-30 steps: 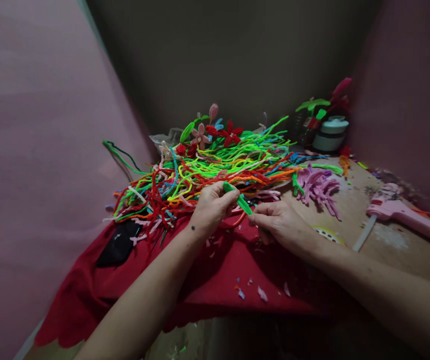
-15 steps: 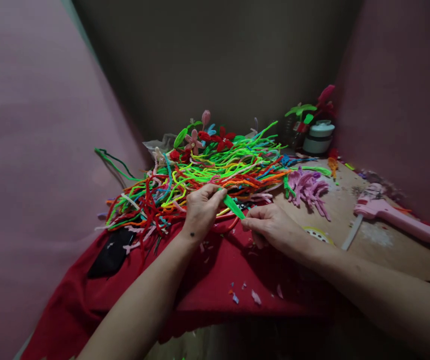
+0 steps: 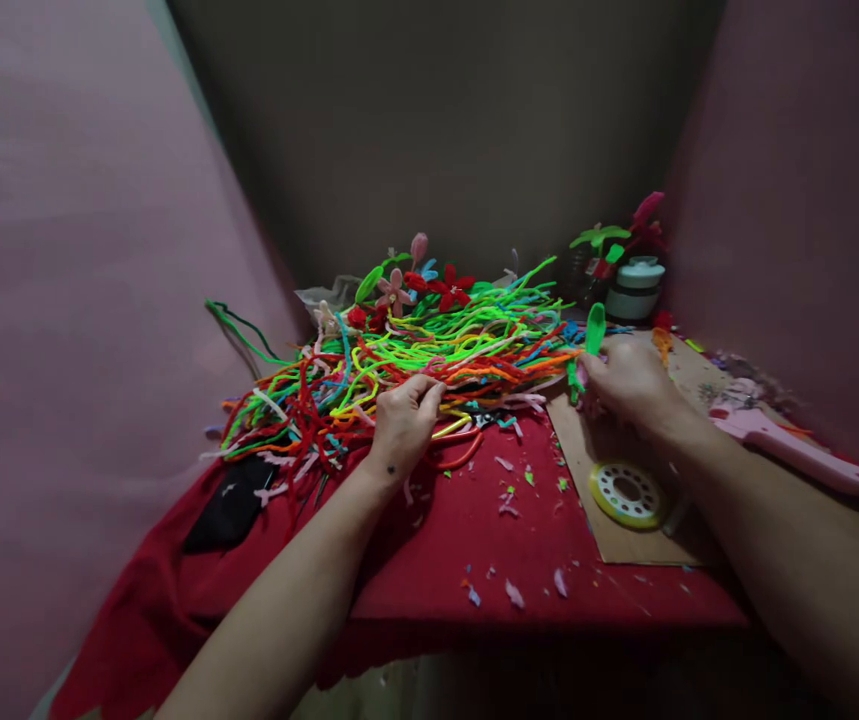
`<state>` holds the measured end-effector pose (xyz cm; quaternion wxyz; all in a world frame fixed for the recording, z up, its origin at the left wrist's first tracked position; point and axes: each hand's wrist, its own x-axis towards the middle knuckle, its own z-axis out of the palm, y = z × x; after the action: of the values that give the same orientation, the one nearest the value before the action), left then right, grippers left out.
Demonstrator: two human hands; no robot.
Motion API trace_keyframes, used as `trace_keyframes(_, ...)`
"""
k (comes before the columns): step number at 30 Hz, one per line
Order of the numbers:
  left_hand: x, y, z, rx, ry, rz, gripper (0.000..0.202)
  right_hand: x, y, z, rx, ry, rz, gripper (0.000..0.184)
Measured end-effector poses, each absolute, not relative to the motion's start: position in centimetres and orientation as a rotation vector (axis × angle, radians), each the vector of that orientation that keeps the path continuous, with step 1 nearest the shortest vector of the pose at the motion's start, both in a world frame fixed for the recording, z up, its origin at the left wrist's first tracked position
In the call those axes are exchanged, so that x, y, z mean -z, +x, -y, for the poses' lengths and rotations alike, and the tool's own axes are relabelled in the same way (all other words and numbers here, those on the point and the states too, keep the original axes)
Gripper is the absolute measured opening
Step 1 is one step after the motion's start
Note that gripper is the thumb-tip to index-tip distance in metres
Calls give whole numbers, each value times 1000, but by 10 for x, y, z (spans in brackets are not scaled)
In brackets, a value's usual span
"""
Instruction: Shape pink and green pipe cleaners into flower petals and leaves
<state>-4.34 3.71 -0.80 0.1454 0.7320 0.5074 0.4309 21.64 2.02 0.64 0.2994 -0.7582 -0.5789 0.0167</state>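
Observation:
My right hand (image 3: 635,385) is closed, with a green fuzzy pipe-cleaner leaf (image 3: 595,328) standing upright at its fingertips. It is over the upper left of the cardboard, and the purple fuzzy pieces there are mostly hidden behind it. My left hand (image 3: 408,420) is in a pinch at the front edge of a heap of coloured pipe cleaners (image 3: 444,345). Whatever may be between its fingertips is too small or hidden to make out. Just right of my left hand lie red-and-yellow loop handles (image 3: 463,450), partly covered.
On the cardboard (image 3: 616,545) lie a yellow-rimmed tape roll (image 3: 628,494) and a pink glue gun (image 3: 804,445). Fuzzy flowers (image 3: 451,287) and a lidded jar (image 3: 635,288) stand behind. A black flat object (image 3: 223,510) rests left on the red cloth (image 3: 429,580), among fluff scraps.
My right hand has moved away from the left, to the right and farther back, and now holds a green leaf upright. The green leaf between both hands is gone from the left hand's fingertips.

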Motion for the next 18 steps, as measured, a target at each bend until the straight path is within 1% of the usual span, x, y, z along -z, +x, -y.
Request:
trace_keyframes(4,7,-48,-42,-1248,2121,-1541,22,-11,212,-15,191,-2252,1483,49)
trace_keyframes(7,9,-50,-48,-1207,2174,-1565,19,-14,201,-7,241,-2161,1557,43)
trace_keyframes(10,14,-50,-49,-1157,2264,-1513,15,-13,186,1,216,-1979,1694,36)
trace_keyframes(13,18,-48,-46,-1103,2406,-1442,14,-11,173,3,85,-1844,1859,33)
trace_keyframes(15,18,-47,-44,-1057,2516,-1420,16,-11,167,2,-9,-1787,1986,31)
trace_keyframes(18,15,-49,-44,-1066,2637,-1471,16,-11,160,-1,-56,-1761,2144,27)
